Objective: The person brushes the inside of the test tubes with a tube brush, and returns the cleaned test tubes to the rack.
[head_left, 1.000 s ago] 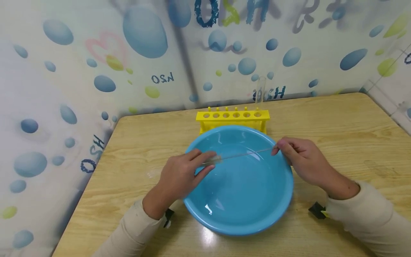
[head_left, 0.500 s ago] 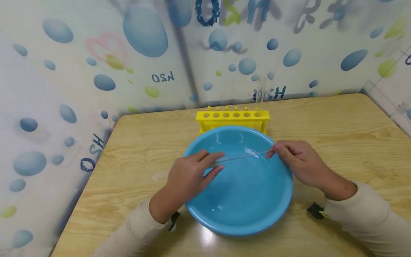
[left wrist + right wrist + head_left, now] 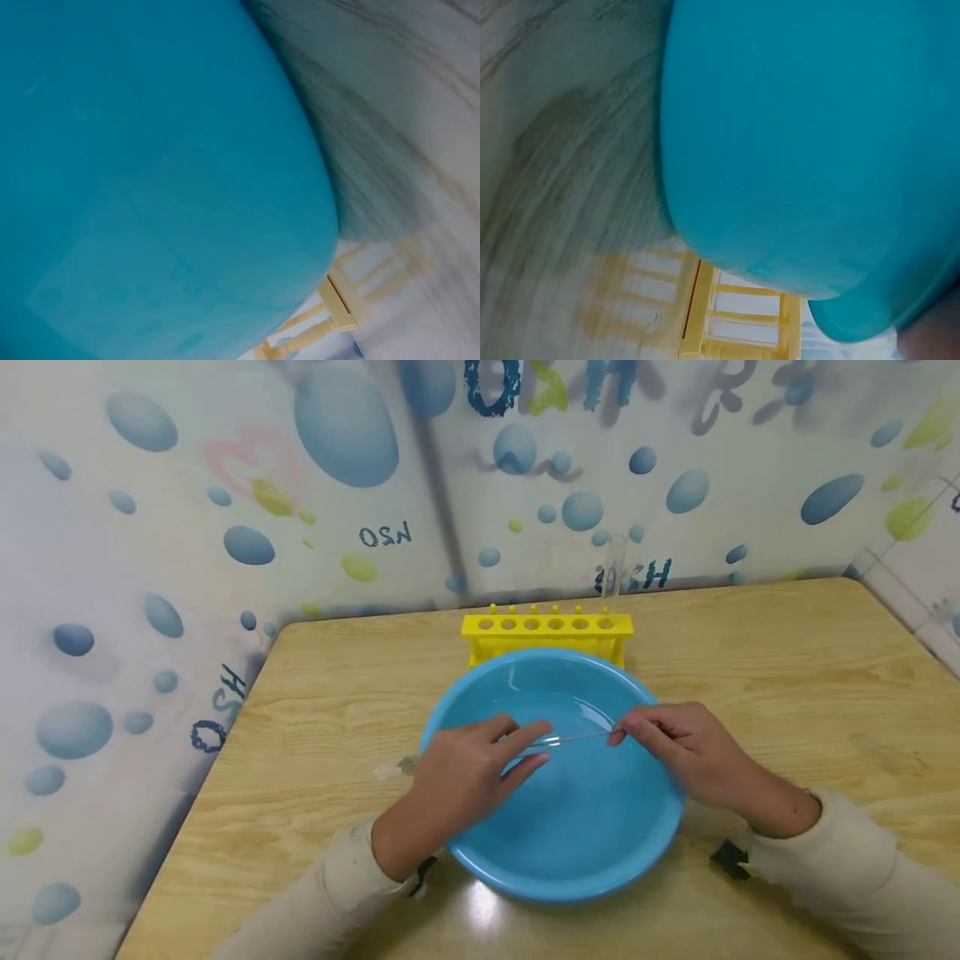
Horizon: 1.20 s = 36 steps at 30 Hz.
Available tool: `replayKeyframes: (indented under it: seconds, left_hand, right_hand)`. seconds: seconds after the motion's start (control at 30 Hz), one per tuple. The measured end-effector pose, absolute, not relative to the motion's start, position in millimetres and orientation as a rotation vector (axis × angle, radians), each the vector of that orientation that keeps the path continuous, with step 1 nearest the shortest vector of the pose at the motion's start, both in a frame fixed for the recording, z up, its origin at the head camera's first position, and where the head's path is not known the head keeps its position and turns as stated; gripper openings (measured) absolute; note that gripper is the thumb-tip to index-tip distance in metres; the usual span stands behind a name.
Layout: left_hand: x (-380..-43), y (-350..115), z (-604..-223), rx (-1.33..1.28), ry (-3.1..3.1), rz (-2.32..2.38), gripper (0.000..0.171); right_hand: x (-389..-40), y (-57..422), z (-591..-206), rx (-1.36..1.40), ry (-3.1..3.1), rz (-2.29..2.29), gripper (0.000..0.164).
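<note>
Bubble-print wall (image 3: pixel 300 564) behind, wooden table (image 3: pixel 337 693) below, and over the blue basin (image 3: pixel 577 835) came the action: the left hand (image 3: pixel 472 772) gripped a clear tube (image 3: pixel 553 742), its ends showing either side, while the right hand (image 3: pixel 686 752) pinched the thin wire (image 3: pixel 588 737) spanning the gap between both hands.

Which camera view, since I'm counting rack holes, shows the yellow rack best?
The head view: it shows the yellow rack with six holes along its top, though the blue basin hides part of its lower front. Both wrist views catch only part of it, at the bottom edge past the basin, no holes readable.
</note>
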State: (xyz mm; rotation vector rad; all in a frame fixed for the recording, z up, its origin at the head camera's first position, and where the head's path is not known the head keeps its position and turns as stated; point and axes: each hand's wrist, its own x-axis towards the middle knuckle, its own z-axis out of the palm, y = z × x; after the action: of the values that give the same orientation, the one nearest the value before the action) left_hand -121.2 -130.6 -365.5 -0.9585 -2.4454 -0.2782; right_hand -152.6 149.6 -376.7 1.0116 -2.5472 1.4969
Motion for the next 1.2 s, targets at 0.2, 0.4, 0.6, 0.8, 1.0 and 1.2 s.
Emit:
replayKeyframes:
  seconds: [0.2,0.4,0.6,0.8,1.0,1.2]
  left_hand:
    - [-123,-128,-366,-0.984,-2.452,-0.275,0.037]
    - [-124,-130,-366,-1.012,-2.429,-0.285,0.04]
    - [-125,-132,-365,-1.046,-2.384,-0.279,0.042]
    - [-126,-130,-365,-1.08,-2.361,-0.274,0.04]
    - [-125,-130,-364,-1.068,-2.376,-0.296,0.041]
    - [-124,-131,-365,-0.988,-2.423,-0.331,0.041]
  right_hand:
    - [-152,148,-380,1.092,-2.489,1.442,0.025]
    - [-154,145,-380,1.195,-2.393,1.406,0.021]
    - [-152,140,-377,1.251,-2.361,1.348,0.019]
    - [-148,138,-378,1.234,-2.432,1.241,0.019]
    - [-146,136,-380,1.183,-2.45,1.113,0.015]
    - [-141,138,-377,0.969,-2.496,1.3,0.012]
